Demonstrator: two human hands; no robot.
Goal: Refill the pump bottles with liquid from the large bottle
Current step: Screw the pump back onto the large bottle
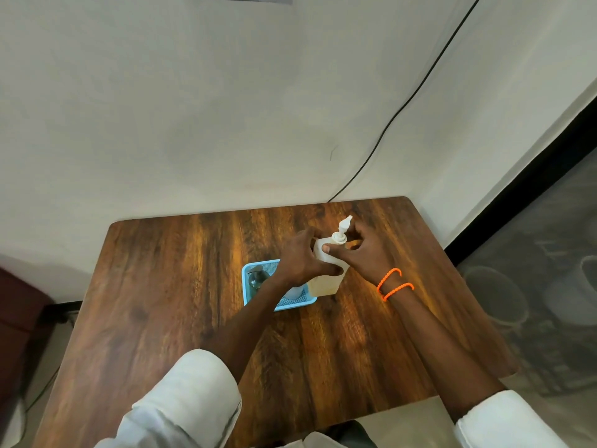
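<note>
Head view: a white plastic pump bottle [328, 273], upright on the brown wooden surface [181, 286] just beside a light blue mesh basket [247, 286], is gripped at its body by the left hand [300, 258], while its pump collar is pinched by the right hand [363, 253]. A dark pump bottle [256, 278] is held in the basket.

The table [193, 286] is dark wood-grain with a smooth, slightly glossy sheen. The white pump bottle [326, 257] looks like matt, translucent plastic. The blue tray [247, 286] is plastic with a fine mesh floor. The rolled sleeves [187, 399] are pale woven cloth.
</note>
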